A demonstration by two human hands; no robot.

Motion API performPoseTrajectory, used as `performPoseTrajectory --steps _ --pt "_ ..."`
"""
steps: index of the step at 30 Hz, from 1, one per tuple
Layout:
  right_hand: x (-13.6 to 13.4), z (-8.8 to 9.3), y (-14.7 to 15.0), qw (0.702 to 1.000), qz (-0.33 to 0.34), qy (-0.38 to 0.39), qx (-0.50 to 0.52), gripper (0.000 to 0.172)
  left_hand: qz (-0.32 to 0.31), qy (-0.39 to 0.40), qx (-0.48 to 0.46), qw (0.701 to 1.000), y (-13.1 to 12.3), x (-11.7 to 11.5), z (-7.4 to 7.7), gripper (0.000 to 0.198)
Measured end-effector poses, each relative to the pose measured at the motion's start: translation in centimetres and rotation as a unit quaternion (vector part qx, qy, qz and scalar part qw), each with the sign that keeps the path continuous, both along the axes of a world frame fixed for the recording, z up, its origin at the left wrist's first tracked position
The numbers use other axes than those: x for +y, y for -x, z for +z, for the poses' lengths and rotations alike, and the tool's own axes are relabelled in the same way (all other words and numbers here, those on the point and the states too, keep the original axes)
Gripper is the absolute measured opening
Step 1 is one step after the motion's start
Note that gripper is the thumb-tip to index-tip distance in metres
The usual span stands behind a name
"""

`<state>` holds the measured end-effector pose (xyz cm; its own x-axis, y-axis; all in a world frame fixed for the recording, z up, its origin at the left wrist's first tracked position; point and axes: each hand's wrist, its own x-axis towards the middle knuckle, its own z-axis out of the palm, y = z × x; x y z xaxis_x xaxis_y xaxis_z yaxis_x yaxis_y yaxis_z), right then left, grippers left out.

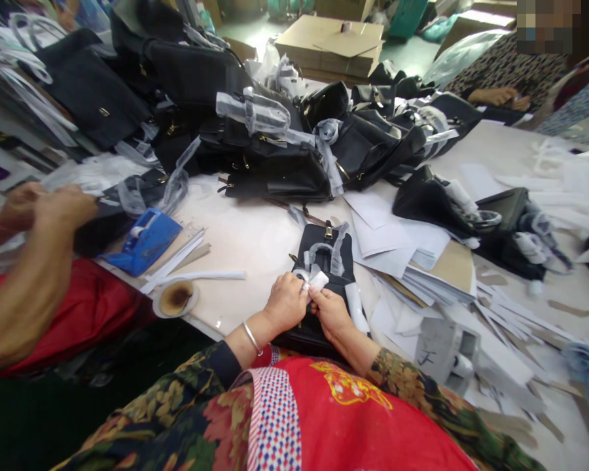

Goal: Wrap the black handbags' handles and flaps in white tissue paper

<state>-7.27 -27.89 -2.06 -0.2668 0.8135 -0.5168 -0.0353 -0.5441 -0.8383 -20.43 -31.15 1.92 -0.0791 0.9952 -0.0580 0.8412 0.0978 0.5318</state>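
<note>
A black bag (pixel 310 239) lies at the table's front edge, right before me, with a gold clasp near its far end. Its handle (pixel 341 252) is wrapped in clear plastic. Over the bag both of my hands meet at a piece of white wrapping (pixel 319 278). My left hand (pixel 288 301) grips it from the left with bent fingers. From the right, my right hand (pixel 331 311) pinches it between thumb and fingers. A white roll-like wrapped part (pixel 356 306) rests along the bag's right side.
Black bags (pixel 279 167) are heaped across the back. Paper sheets (pixel 373 222) lie to the right, near a grey tape dispenser (pixel 446 353). Leftward are a blue tape dispenser (pixel 150 242), a tape roll (pixel 175 297) and a co-worker's hands (pixel 61 206). Another person's hands (pixel 500 98) are at far right.
</note>
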Motion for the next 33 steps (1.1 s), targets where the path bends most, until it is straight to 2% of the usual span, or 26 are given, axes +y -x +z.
performPoseTrajectory --steps 2,6,9,11,12,14,16,17,20,24,27,29,31,33 --pt "0.1 0.0 0.0 1.000 0.008 -0.012 -0.007 0.047 -0.011 0.016 -0.026 0.999 0.2 0.2 0.1 0.010" --pt "0.4 0.5 0.3 1.000 0.021 -0.001 -0.008 0.048 0.020 -0.008 -0.040 0.999 -0.2 0.1 0.2 0.035" --pt "0.8 1.7 0.0 0.995 0.093 -0.012 -0.027 0.046 0.076 -0.004 -0.034 0.996 -0.3 0.2 -0.2 0.033" --pt "1.2 2.7 -0.7 0.986 0.151 -0.057 -0.046 0.038 0.118 0.038 -0.081 0.989 0.1 0.5 -0.7 0.028" --pt "1.5 3.2 -1.2 0.981 0.163 -0.089 -0.063 0.031 0.144 0.070 -0.136 0.978 0.4 0.6 -1.0 0.027" --pt "1.9 4.0 -2.5 0.975 0.141 -0.132 -0.106 0.024 0.189 0.139 -0.273 0.933 1.1 1.0 -1.6 0.026" --pt "2.2 4.4 -4.0 0.978 0.093 -0.122 -0.144 0.027 0.211 0.190 -0.375 0.882 1.8 1.4 -2.1 0.025" --pt "2.2 4.4 -4.8 0.979 0.075 -0.107 -0.154 0.028 0.210 0.208 -0.401 0.867 2.1 1.6 -2.3 0.024" --pt "2.1 4.1 -7.0 0.981 0.057 -0.088 -0.163 0.030 0.186 0.241 -0.403 0.863 2.8 2.1 -2.7 0.023" --pt "1.7 3.5 -9.9 0.971 0.056 -0.130 -0.194 0.033 0.187 0.222 -0.336 0.896 2.9 2.3 -3.1 0.028" --pt "1.7 3.0 -12.2 0.948 0.040 -0.183 -0.257 0.033 0.146 0.105 -0.177 0.968 2.7 2.1 -3.3 0.047" --pt "1.7 2.5 -13.6 0.929 0.030 -0.214 -0.301 0.032 0.038 0.019 -0.032 0.999 2.6 2.0 -3.6 0.044" --pt "1.6 1.9 -14.5 0.916 0.035 -0.224 -0.332 0.033 -0.091 0.010 0.073 0.993 2.7 2.2 -3.6 0.034" --pt "1.5 1.3 -15.1 0.913 0.049 -0.214 -0.344 0.035 -0.174 0.054 0.140 0.973 2.7 2.6 -3.3 0.029"
